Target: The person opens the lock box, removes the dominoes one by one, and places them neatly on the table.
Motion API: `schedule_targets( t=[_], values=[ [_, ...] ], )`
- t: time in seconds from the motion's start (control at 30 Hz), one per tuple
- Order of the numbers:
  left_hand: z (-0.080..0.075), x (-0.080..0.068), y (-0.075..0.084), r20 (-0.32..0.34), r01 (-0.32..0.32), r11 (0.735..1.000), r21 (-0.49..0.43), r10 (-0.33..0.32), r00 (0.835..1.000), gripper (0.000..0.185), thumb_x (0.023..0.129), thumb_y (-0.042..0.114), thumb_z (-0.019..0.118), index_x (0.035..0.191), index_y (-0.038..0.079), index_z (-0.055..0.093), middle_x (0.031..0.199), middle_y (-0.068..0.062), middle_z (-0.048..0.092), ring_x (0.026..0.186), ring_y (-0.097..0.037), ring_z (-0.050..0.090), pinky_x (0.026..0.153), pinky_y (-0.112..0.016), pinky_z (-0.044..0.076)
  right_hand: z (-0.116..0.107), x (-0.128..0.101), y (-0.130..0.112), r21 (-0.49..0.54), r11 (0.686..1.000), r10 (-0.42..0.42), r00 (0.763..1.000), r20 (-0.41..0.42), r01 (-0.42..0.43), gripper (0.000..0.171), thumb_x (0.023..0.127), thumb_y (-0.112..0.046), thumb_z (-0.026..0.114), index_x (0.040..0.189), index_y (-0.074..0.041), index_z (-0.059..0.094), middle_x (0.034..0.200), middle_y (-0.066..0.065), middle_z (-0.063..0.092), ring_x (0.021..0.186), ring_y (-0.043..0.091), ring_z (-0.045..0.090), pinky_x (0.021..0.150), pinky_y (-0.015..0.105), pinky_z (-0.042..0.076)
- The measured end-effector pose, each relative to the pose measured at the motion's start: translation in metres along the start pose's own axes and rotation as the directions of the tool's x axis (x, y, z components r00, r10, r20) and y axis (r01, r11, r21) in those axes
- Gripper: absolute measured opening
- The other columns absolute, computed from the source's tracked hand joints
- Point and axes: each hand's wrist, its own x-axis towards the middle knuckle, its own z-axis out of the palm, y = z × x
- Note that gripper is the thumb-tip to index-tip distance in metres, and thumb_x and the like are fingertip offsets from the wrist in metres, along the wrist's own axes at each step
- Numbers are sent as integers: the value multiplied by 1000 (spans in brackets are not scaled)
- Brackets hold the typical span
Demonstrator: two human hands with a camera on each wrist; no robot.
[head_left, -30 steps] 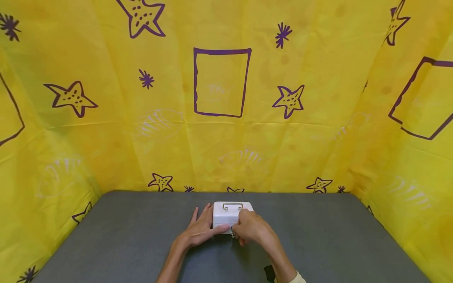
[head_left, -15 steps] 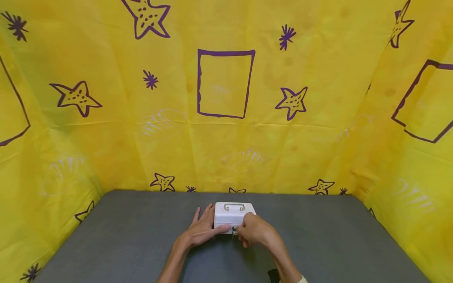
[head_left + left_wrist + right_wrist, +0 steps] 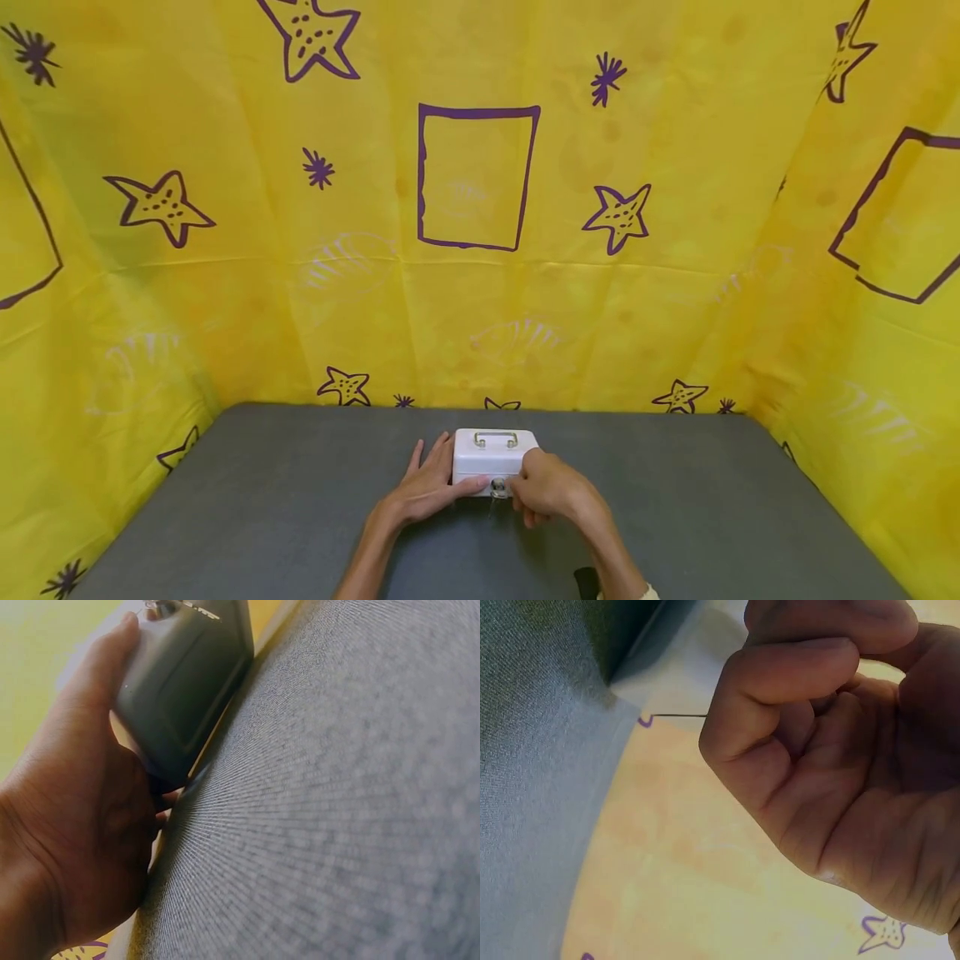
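Observation:
A white cash box (image 3: 492, 454) with a metal handle (image 3: 495, 439) on its lid sits on the table. In its front lock is a key (image 3: 498, 493), with a ring or second key hanging from it. My left hand (image 3: 429, 487) braces the box's left side, fingers straight, thumb lying on the front beside the lock. The left wrist view has that thumb (image 3: 112, 656) close to the lock (image 3: 159, 607). My right hand (image 3: 553, 483) is at the front right corner, just right of the key. Its fingers (image 3: 795, 671) are curled, nothing visibly held; the fingertips are partly hidden.
A dark grey table (image 3: 300, 483) spreads around the box. Yellow cloth (image 3: 472, 333) printed with purple starfish and frames hangs behind and on both sides.
My right hand has come off the key and shifted right, leaving the lock and dangling keys in sight. The left hand stays against the box. The view shifted slightly early on.

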Motion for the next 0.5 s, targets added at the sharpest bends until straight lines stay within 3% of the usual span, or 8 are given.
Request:
schedule_targets(
  t=[0.13, 0.5],
  values=[
    [-2, -1, 0, 1, 11, 1000, 23, -11, 1000, 98, 95, 63, 63, 162, 0, 29, 169, -22, 33, 163, -42, 17, 131, -67, -2, 1, 1, -2, -11, 1000, -16, 999, 44, 17, 40, 101, -15, 67, 66, 4, 68, 47, -2, 57, 43, 10, 50, 42, 21, 37],
    [-3, 0, -1, 11, -9, 999, 34, 8, 1000, 102, 92, 65, 65, 163, 1, 28, 170, -22, 31, 163, -42, 18, 131, -67, 0, 0, -3, -1, -59, 998, -3, 997, 82, 8, 44, 103, -13, 62, 60, -1, 63, 45, -2, 56, 39, 8, 43, 41, 22, 33]
  ],
)
